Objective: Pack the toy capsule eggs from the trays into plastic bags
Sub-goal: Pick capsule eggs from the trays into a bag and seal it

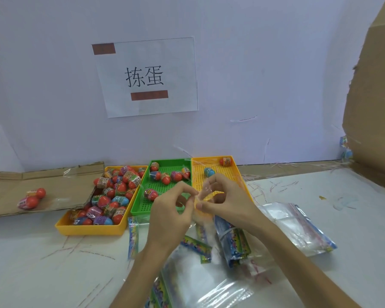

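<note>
A: Nearest, at 6 o'clock?
B: Spare bags [209, 285] on the tabletop [42, 274].
A: Hands?
B: Left hand [171, 210] and right hand [227, 203] both pinch 1 plastic bag [206, 186] at its mouth. The film is thin and probably slippery, so grip the edges.
A: Eggs [111, 192]?
B: Beyond, 10 to 12 o'clock, in 3 trays [89, 230]. They look light, hard and prone to roll, so grasp each round its middle.

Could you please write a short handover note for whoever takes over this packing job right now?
Hands: left hand and right hand both pinch a clear bag above the trays, apparently opening it.
Things: left yellow tray is heaped with eggs, green tray holds several, right yellow tray holds two. Spare bags lie on the table.
Done: one egg pair lies on the cardboard, seemingly bagged.
Left: nearly all the eggs.
</note>
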Motion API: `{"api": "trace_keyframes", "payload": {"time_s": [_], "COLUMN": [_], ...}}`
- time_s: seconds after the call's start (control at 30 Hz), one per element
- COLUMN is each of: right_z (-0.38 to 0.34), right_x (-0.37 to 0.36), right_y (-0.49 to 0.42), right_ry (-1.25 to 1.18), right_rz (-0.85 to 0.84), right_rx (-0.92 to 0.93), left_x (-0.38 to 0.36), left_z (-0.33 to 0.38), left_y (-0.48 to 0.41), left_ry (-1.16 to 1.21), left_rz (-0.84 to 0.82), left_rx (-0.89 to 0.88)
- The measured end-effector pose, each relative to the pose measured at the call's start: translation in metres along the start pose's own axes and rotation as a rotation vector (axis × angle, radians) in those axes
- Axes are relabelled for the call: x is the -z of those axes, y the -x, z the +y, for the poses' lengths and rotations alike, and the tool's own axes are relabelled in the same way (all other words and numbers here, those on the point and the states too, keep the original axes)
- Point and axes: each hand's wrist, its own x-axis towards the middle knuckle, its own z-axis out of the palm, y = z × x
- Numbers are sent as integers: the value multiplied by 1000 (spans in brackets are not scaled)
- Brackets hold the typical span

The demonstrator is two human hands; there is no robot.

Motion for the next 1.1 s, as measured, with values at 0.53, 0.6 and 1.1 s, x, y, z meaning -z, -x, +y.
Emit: {"api": "trace_keyframes", "payload": {"time_s": [0.53,0.6,1.1], "right_z": [1,4,72], "right_x": [22,32,42], "right_y": [-19,-35,-148], "right_ry": [104,253,984], "right_rz": [235,187,277], "right_rx": [-126,-165,-167], "left_x": [11,11,-8], "left_z": [9,8,12], "left_y": [-7,-6,7], "left_ry": [667,611,301], "left_rz": [-78,-75,172], "left_rx": [408,355,193]}}
